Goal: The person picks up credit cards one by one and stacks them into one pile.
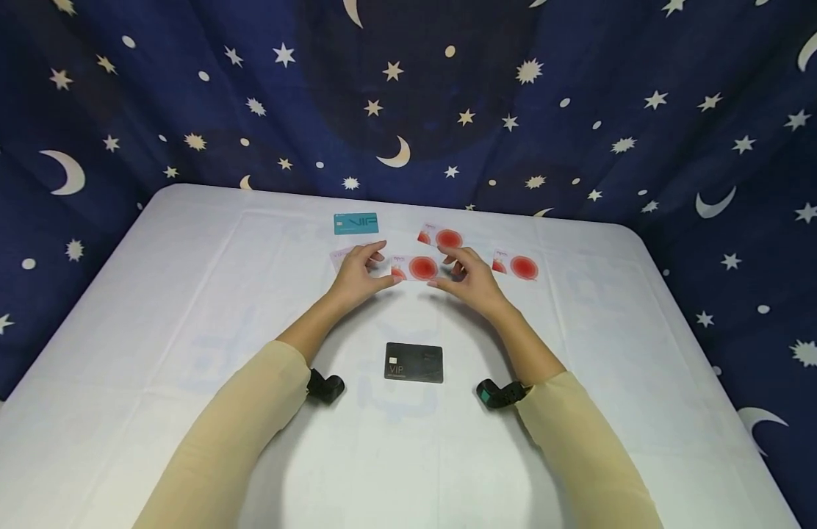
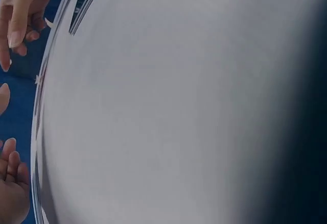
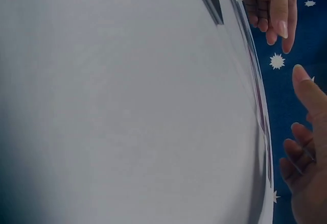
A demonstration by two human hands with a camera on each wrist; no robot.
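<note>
In the head view, my left hand (image 1: 357, 278) and right hand (image 1: 473, 279) stand either side of a white card with a red circle (image 1: 422, 268), thumbs pointing inward. Thumb and index finger are parted on each, with no card visible between them. Both hands appear above the table in the left wrist view, where the left hand (image 2: 13, 191) is partly cut off. The right wrist view shows the right hand (image 3: 309, 168) with bent fingers and an outstretched thumb. Below the hands lies a black VIP card (image 1: 414, 363). A pale card (image 1: 340, 257) is partly hidden behind my left hand.
A teal VIP card (image 1: 355, 223) lies near the far side of the white table (image 1: 203, 411). Two more red-circle cards are there: one upper card (image 1: 441, 236) behind the right hand, another card (image 1: 516, 265) to its right. A starry blue curtain (image 1: 435, 95) hangs behind.
</note>
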